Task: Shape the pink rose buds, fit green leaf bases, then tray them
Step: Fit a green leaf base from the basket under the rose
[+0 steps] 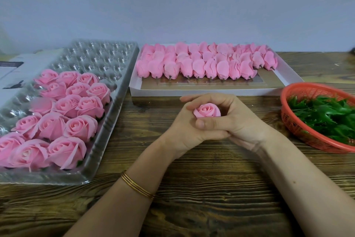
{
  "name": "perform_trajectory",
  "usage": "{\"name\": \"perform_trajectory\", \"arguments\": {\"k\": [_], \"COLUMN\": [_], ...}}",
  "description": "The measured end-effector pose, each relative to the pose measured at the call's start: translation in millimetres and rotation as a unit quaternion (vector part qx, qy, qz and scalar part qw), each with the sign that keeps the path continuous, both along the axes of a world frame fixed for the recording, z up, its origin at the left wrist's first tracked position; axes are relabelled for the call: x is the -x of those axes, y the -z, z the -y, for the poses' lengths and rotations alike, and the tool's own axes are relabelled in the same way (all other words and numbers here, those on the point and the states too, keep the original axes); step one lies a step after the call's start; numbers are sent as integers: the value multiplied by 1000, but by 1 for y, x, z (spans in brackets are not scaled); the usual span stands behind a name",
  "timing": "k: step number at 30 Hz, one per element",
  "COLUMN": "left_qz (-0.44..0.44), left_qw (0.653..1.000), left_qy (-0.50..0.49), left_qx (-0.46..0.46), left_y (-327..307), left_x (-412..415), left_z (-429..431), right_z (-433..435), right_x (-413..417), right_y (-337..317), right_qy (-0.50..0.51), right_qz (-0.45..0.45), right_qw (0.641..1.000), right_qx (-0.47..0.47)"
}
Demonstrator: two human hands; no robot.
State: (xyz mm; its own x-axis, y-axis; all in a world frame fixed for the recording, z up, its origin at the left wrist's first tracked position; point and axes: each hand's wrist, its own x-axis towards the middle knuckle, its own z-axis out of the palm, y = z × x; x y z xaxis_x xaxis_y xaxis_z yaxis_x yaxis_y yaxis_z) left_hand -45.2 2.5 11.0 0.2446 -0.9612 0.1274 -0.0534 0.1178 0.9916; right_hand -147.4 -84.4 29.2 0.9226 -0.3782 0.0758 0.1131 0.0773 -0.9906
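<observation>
Both hands cup one pink rose bud [207, 110] over the middle of the wooden table. My left hand [184, 129] wraps it from the left and my right hand [238, 119] from the right, thumbs pressed below its petals. Its underside is hidden. A clear plastic cell tray [107, 58] at the left holds several finished pink roses [67, 106] in its near rows. A white box [288, 75] behind my hands holds several unshaped pink buds [207, 63] lying in rows. An orange basket [288, 121] at the right holds green leaf bases [322, 115].
The dark wooden table [192, 198] runs to a pale wall behind. A grey-white printed box [15, 71] lies under the clear tray at the far left. A gold bangle [137, 184] circles my left wrist.
</observation>
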Motion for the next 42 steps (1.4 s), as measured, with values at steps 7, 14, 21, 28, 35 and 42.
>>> {"name": "perform_trajectory", "arguments": {"k": [7, 14, 21, 28, 35, 42], "left_qz": [-10, -9, -46, -50, -33, -26], "left_qw": [1000, 999, 998, 998, 998, 999], "left_qy": [23, 47, 38, 34, 45, 39], "left_qx": [-1, -4, 4, 5, -6, 5], "left_y": [-1, 4, 5, 4, 3, 1], "left_x": [1, -1, -1, 0, -1, 0], "left_z": [2, 3, 2, 2, 1, 2], "right_z": [8, 4, 7, 9, 8, 5], "right_x": [5, 1, 3, 3, 2, -2], "right_y": [-4, -3, -1, 0, -1, 0], "right_qy": [-48, -26, -46, -44, -29, -5], "right_qz": [25, 50, 37, 33, 34, 28], "right_qw": [992, 991, 989, 984, 982, 986], "right_qx": [-118, -120, -133, -171, -184, -165]}}
